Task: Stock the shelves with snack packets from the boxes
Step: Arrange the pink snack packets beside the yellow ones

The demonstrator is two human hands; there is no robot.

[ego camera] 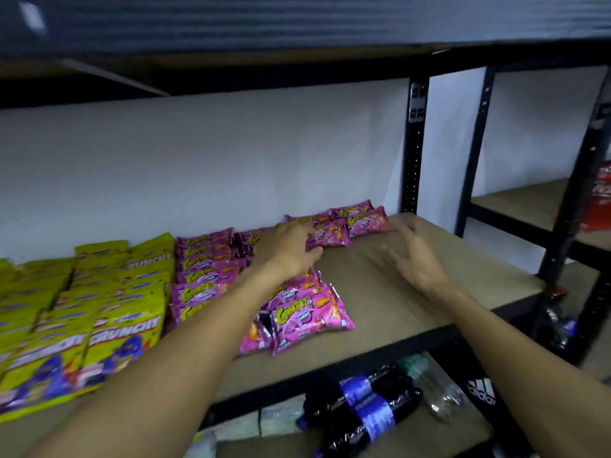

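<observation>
Well below your right fingers (pixel 410 231) lie two dark soda bottles (pixel 365 409) with blue labels — on their sides, touching each other. Just right of them is a clear bottle (pixel 429 381) with a green cap, and beside that a black item (pixel 481 391) with a white three-stripe logo. Far to the right of those fingers, a red pack (pixel 600 196) shows only as a blur. Behind your left fingers (pixel 307 231) — a plain white wall (pixel 198 153).

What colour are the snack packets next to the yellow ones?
The pink packets have yellow-green lettering, best seen in head view.
</observation>
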